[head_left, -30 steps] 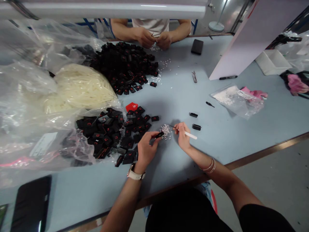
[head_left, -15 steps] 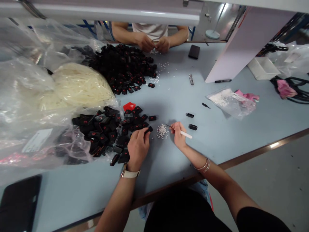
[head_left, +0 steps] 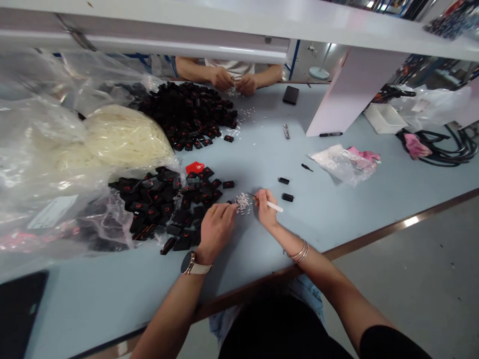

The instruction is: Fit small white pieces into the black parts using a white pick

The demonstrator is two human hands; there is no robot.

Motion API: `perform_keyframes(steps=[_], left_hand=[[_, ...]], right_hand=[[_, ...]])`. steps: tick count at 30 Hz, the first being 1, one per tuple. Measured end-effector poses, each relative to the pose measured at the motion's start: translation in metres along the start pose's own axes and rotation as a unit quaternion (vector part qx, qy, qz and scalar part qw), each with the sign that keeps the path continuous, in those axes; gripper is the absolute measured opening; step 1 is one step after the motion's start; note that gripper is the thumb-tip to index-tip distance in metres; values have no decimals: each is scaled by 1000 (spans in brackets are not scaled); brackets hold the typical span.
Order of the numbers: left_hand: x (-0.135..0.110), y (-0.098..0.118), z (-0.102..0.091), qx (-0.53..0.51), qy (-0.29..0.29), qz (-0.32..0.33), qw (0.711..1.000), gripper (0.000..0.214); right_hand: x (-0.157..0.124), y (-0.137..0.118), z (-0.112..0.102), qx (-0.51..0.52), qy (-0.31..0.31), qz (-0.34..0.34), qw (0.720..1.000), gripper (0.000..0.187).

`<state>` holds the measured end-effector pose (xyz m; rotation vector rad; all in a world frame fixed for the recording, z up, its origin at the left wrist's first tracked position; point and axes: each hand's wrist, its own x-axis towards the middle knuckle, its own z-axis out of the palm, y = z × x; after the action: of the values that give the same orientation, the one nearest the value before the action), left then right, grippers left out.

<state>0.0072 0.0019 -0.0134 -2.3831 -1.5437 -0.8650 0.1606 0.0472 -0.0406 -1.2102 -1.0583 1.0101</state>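
In the head view, my left hand point(head_left: 217, 227) is closed at the left edge of a small pile of white pellet-like pieces point(head_left: 243, 201). A bit of a black plastic part point(head_left: 229, 202) shows behind its fingers; most of it is hidden. My right hand point(head_left: 266, 207), on the pile's other side, pinches a thin tool with a white handle point(head_left: 276, 206). Its dark, narrow tip points left toward the white pieces. Left of my left hand lies a heap of black plastic parts with red marks point(head_left: 149, 212). Two loose black parts point(head_left: 287, 197) rest right of my right hand.
Clear bags point(head_left: 127, 134) of pale strips crowd the left. Across the table, a co-worker's hands point(head_left: 234, 82) work beside a larger black heap point(head_left: 190, 112). A white panel point(head_left: 348, 94) stands at right, near a plastic bag point(head_left: 344, 162). A shelf point(head_left: 209, 22) crosses overhead.
My left hand has turned fingers-down and come to the pile's edge, covering most of the black part. My right hand keeps its grip on the tool. The view has shifted.
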Motion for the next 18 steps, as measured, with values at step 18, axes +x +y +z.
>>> perform_keyframes(steps=[18], left_hand=[[-10, 50, 14, 29, -230, 216, 948, 23]], right_hand=[[4, -14, -101, -249, -141, -214, 934, 28]])
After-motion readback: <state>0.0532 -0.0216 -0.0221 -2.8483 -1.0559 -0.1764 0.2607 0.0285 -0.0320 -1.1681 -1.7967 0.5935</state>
